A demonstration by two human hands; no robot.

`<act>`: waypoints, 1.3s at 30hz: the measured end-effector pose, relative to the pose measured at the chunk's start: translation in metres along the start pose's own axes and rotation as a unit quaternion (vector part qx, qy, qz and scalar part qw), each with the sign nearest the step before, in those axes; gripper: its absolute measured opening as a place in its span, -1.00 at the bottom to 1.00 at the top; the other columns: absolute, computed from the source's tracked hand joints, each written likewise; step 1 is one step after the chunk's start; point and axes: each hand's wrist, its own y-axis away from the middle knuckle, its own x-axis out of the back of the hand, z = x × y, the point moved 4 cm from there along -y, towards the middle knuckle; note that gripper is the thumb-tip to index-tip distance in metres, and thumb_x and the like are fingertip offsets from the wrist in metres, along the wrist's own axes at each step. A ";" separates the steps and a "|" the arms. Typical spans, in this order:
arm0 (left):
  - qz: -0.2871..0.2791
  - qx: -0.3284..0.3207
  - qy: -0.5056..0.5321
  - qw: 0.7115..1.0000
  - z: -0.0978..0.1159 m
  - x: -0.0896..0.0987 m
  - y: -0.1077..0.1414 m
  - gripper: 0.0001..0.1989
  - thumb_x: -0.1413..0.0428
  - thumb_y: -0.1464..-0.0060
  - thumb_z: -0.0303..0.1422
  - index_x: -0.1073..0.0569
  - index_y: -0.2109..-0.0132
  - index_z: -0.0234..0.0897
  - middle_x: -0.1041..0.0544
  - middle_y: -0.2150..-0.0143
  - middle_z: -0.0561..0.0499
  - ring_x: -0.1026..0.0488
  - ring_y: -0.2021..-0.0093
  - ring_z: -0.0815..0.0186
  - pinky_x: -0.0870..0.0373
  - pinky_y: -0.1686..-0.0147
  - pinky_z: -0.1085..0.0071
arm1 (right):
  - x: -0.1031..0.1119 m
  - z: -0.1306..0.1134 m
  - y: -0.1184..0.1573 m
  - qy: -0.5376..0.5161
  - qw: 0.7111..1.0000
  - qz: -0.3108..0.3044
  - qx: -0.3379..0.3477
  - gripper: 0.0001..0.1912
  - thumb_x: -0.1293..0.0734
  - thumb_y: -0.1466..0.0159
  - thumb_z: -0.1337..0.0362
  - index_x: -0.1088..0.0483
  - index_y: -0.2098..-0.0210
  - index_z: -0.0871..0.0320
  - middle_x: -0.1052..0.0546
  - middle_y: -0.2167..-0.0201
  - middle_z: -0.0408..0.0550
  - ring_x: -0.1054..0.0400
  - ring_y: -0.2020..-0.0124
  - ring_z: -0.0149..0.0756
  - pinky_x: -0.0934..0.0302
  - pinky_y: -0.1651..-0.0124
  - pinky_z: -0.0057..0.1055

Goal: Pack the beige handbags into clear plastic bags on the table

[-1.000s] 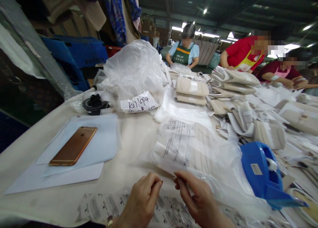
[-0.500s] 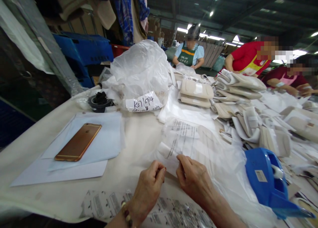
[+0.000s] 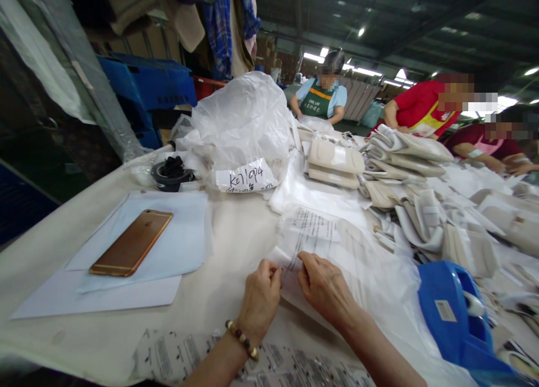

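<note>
A clear plastic bag (image 3: 357,258) with printed text lies in front of me, a pale item showing through it. My left hand (image 3: 261,297), with a beaded bracelet at the wrist, is closed in a pinch at the bag's near left edge. Close beside it, my right hand (image 3: 326,286) pinches the same edge, its fingers curled and the fingertips partly hidden. Between the two hands a white folded flap (image 3: 281,259) stands up a little. Below my wrists lies a printed clear plastic sheet (image 3: 168,353).
A phone (image 3: 131,244) rests on papers (image 3: 191,230) at left. Behind are a black tape roll (image 3: 170,179) and a large labelled plastic bag (image 3: 244,128). Beige folded pouches (image 3: 334,156) pile up to the right, near a blue tape dispenser (image 3: 446,308). Co-workers stand across the table.
Both hands have shifted slightly up and away from me, still pinched at the bag's edge. The flap between them looks more raised. The camera view has moved a little.
</note>
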 end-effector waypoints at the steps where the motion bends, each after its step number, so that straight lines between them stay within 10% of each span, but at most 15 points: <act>1: 0.001 0.006 -0.003 1.000 0.000 0.000 -0.001 -0.94 0.05 -0.08 -0.36 -0.27 0.32 -0.24 -0.46 0.52 0.06 -0.42 0.46 0.31 -0.21 0.41 0.44 | -0.001 0.001 0.000 -0.004 1.000 -0.008 -0.006 -0.82 -0.12 -0.13 0.46 -0.30 0.33 0.18 -0.48 0.50 -0.06 -0.37 0.47 -0.30 -0.13 0.39 -0.46; 16: -0.052 0.003 -0.155 0.986 0.004 0.000 -0.005 -0.93 0.08 -0.14 -0.39 -0.29 0.29 -0.22 -0.46 0.52 0.05 -0.43 0.49 0.31 -0.14 0.49 0.47 | -0.002 0.005 -0.014 0.028 0.986 -0.143 -0.086 -0.85 -0.16 -0.22 0.38 -0.35 0.31 0.12 -0.56 0.44 -0.09 -0.45 0.42 -0.27 0.01 0.45 -0.46; 35: -0.042 0.001 -0.208 0.977 -0.003 0.009 -0.007 -0.93 0.04 -0.13 -0.39 -0.30 0.32 -0.21 -0.44 0.52 0.08 -0.42 0.47 0.31 -0.10 0.47 0.45 | -0.003 0.035 -0.005 -0.141 0.958 0.024 -0.248 -0.76 -0.11 -0.20 0.26 -0.36 0.31 0.19 -0.39 0.69 -0.17 -0.26 0.67 -0.36 -0.10 0.54 -0.48; 39: -0.010 -0.008 -0.179 0.984 -0.007 0.012 0.000 -0.89 0.13 -0.14 -0.40 -0.27 0.30 -0.20 -0.44 0.52 0.08 -0.42 0.47 0.31 -0.11 0.45 0.45 | 0.018 0.013 0.006 -0.134 0.981 0.118 -0.073 -0.73 -0.10 -0.28 0.30 -0.38 0.20 0.25 -0.52 0.36 0.05 -0.39 0.34 -0.29 -0.24 0.26 -0.42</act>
